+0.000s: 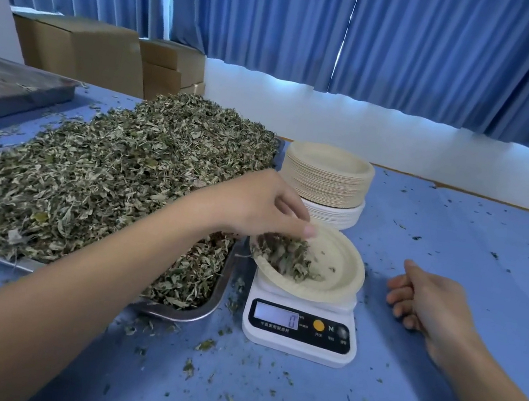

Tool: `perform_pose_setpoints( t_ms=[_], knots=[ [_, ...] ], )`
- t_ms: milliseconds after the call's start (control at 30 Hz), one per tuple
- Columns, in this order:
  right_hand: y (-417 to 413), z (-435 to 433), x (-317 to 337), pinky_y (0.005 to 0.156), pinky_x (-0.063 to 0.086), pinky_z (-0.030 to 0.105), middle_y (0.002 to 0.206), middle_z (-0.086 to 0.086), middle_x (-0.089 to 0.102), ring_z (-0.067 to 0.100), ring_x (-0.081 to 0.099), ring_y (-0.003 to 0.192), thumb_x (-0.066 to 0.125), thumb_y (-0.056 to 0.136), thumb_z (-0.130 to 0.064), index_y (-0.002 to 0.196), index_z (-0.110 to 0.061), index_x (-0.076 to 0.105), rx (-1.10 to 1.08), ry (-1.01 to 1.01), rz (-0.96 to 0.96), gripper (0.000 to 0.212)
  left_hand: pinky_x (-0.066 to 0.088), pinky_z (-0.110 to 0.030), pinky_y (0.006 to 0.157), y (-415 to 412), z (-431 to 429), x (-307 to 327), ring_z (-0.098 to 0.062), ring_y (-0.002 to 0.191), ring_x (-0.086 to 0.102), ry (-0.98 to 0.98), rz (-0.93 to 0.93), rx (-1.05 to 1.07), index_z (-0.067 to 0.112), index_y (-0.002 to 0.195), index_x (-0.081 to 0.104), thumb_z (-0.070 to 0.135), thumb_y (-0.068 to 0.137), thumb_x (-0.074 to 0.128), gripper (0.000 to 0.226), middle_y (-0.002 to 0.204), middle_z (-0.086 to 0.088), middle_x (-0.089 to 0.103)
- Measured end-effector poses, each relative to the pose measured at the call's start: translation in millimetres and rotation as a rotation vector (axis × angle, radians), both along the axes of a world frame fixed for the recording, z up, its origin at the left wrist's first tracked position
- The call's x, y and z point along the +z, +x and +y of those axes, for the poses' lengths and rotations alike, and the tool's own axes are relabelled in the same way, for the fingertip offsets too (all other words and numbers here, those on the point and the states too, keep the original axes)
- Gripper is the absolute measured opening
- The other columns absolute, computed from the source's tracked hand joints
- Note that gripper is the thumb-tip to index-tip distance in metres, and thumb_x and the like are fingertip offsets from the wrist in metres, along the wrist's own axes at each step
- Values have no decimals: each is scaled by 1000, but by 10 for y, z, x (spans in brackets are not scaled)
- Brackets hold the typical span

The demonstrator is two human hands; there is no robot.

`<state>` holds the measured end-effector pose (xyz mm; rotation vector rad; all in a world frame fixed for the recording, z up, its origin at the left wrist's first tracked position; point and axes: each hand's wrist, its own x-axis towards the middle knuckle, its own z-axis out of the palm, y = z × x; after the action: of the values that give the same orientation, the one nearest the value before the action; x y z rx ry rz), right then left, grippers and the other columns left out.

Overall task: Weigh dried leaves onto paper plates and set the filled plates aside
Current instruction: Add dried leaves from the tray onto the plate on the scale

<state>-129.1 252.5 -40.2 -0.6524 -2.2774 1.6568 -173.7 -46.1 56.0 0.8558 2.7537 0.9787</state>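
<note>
Shiny metal tray (204, 312), matt paper plate (343, 264), glossy plastic scale (297, 344).

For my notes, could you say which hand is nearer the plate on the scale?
Left. Left hand is over the plate; right hand sits to its right, apart.

Look there, the left hand (255, 204) covers the plate's (340, 261) left rim, and its fingertips drop behind the leaves (285, 255); whether they pinch any, can't tell. The plate hides the scale's (300, 327) platform, and the labels under the display are too small to read. The tray (203, 315) runs off the left edge, and so does the second tray (4, 86). The right hand's (430, 303) fingertips curl under, out of sight.
</note>
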Motion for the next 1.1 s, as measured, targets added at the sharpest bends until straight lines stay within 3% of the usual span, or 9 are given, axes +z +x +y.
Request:
perform_pose_setpoints(
  t_ms=[67, 167, 267, 367, 433, 567, 733, 833, 1100],
  knots=[
    [-8, -4, 2, 42, 36, 30, 56, 10, 65, 18, 51, 42, 53, 104, -39, 82, 0, 70, 7, 7, -3, 48, 53, -27, 89, -62, -114, -28, 0, 96, 66, 20, 73, 83, 31, 115, 75, 46, 95, 63, 28, 112, 14, 73],
    [-15, -14, 5, 41, 36, 29, 57, 9, 66, 18, 51, 41, 53, 104, -40, 81, 0, 70, 11, 20, -3, 49, 51, -25, 81, -160, -336, -36, -6, 87, 64, -233, 115, 205, 29, 127, 67, 32, 102, 54, 28, 123, 9, 65],
    [-6, -23, 6, 42, 36, 29, 58, 9, 66, 17, 52, 41, 53, 104, -40, 81, -1, 71, 18, 36, -2, 49, 49, -30, 91, -213, -515, -40, -16, 101, 58, -537, 31, 247, 27, 138, 58, 28, 95, 64, 43, 138, 1, 58],
    [8, -32, 7, 43, 36, 29, 58, 9, 66, 17, 52, 41, 53, 104, -41, 81, -1, 71, 20, 45, 3, 49, 49, -27, 75, -204, -502, -112, -15, 85, 61, -654, 4, 237, 28, 141, 53, 28, 85, 79, 62, 139, -2, 56],
    [8, -44, 14, 44, 36, 30, 58, 9, 66, 18, 52, 42, 53, 103, -40, 81, -1, 71, 23, 51, 3, 48, 50, -28, 69, -207, -448, -181, -13, 77, 58, -652, 43, 256, 28, 135, 56, 23, 82, 82, 60, 132, -3, 59],
    [12, -43, 12, 44, 37, 30, 58, 8, 66, 18, 52, 42, 54, 103, -40, 81, -2, 71, 26, 60, 4, 47, 43, -26, 53, -197, -428, -203, -10, 59, 55, -559, 107, 342, 23, 112, 66, 18, 83, 82, 34, 91, 4, 60],
    [10, -38, -1, 42, 37, 30, 58, 8, 66, 17, 52, 43, 54, 103, -41, 81, -2, 71, 32, 68, 11, 47, 39, -24, 48, -164, -429, -165, -10, 52, 55, -504, 117, 404, 22, 93, 70, 13, 83, 81, 18, 83, 4, 61],
    [13, -36, -2, 42, 37, 30, 59, 9, 67, 17, 52, 43, 54, 103, -41, 81, -2, 71, 47, 75, 10, 48, 47, -32, 65, -156, -445, -98, -17, 71, 62, -471, 123, 415, 24, 90, 71, 14, 81, 82, 17, 103, 0, 64],
    [0, -27, -7, 42, 36, 29, 59, 8, 67, 16, 53, 43, 54, 103, -41, 81, -2, 71, 49, 79, 9, 48, 41, -35, 72, -85, -467, 9, -20, 91, 59, -486, 161, 386, 25, 87, 68, 15, 82, 79, 16, 89, 8, 59]
  ],
)
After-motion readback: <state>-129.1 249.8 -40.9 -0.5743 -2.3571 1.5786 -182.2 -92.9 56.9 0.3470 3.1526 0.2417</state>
